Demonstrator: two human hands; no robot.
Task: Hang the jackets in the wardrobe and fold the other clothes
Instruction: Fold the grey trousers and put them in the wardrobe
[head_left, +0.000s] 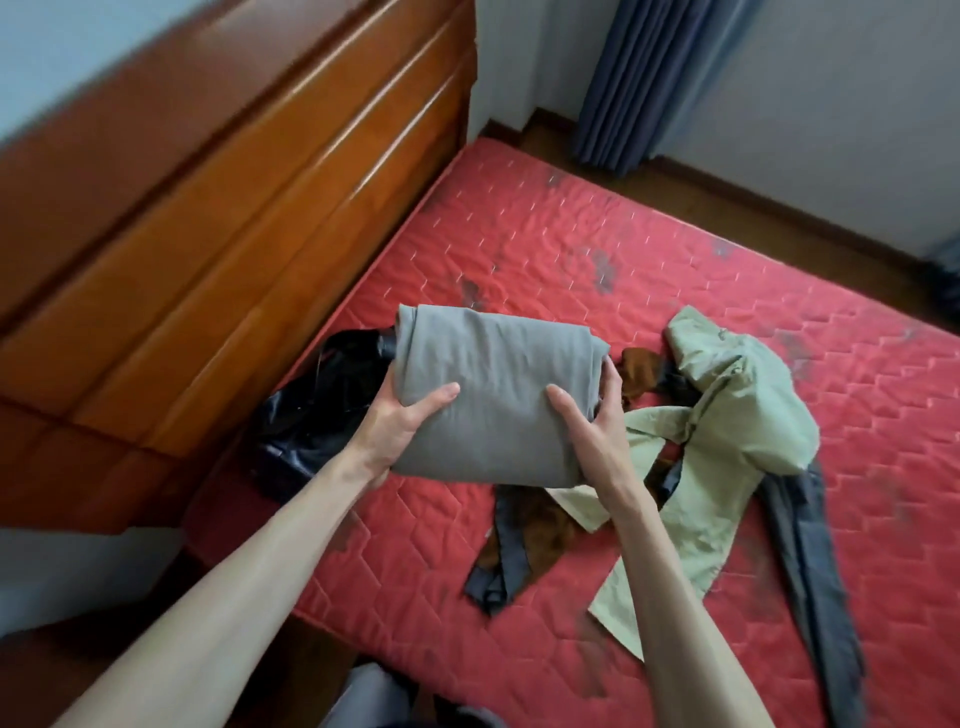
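My left hand (400, 431) and right hand (592, 431) grip the folded grey garment (493, 395) from both sides; I should keep it level and set it flat on the mattress (571, 234) toward eleven o'clock.

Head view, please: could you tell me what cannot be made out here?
- Black shiny garment: partly behind the folded grey garment held in both hands, left and right.
- Brown garment: mostly under the light green jacket.
- Dark grey garment: type unclear.
- Wardrobe: not visible.
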